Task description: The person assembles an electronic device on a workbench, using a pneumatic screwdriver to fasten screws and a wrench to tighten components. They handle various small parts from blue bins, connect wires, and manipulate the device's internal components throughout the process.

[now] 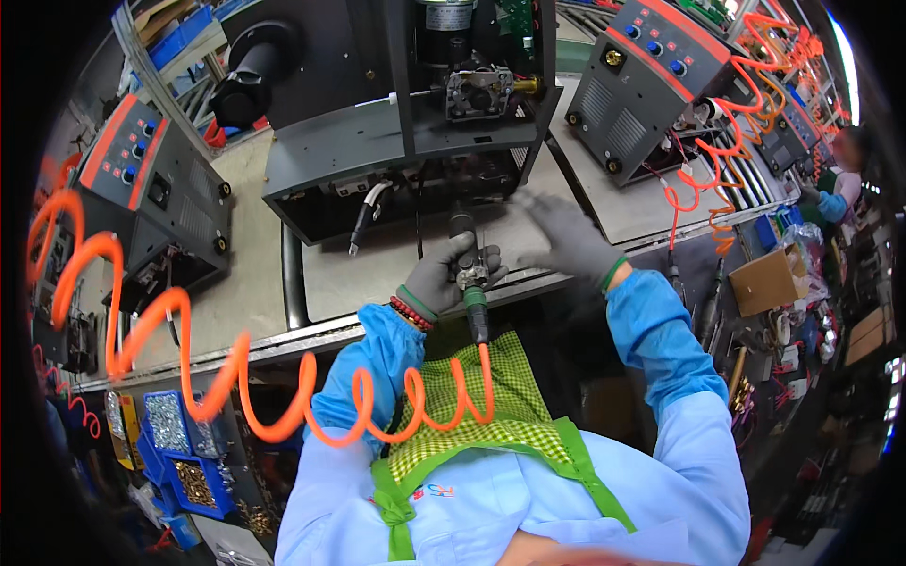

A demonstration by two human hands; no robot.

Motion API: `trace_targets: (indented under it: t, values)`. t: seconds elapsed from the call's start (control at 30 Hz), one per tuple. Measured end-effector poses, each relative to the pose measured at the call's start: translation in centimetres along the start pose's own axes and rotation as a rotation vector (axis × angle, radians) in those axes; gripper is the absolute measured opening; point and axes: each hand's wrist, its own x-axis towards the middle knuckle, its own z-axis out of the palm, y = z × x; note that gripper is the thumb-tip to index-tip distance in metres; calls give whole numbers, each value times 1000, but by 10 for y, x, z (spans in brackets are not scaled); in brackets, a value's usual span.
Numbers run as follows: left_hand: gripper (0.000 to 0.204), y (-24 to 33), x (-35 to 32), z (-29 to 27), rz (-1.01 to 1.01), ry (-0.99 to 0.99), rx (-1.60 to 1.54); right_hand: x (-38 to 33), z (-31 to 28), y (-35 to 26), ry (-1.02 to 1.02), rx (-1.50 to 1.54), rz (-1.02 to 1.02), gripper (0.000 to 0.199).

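My gloved left hand (436, 280) is closed around an air screwdriver (476, 304) with a green and dark body. Its black front end points away from me, toward a dark grey metal machine housing (330, 165) on the workbench; whether it touches the housing I cannot tell. An orange coiled air hose (307, 385) runs from the tool's near end off to the left. To the right of the tool, my gloved right hand (571, 250) holds nothing, its fingers apart and slightly blurred near the housing's front edge. A dark cable end (360, 226) hangs from the housing's lower opening.
Similar machines with red-edged panels stand at left (156, 193) and right (646, 85). More orange coiled hoses (727, 141) hang at the right. Blue bins (198, 483) of small metal parts sit below the bench at the left. Another person (840, 184) is at the far right.
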Motion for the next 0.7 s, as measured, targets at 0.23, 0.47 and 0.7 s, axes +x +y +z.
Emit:
trace_targets:
  t: [0.23, 0.47, 0.7]
  values:
    - [22, -19, 32, -14, 115, 104, -59, 60, 50, 64, 43, 425, 501, 79]
    - [20, -20, 51, -21, 49, 60, 122, 75, 71, 80, 121, 568, 567, 53]
    - [16, -21, 57, -16, 35, 203, 264, 76, 69, 83, 109, 444, 534, 46]
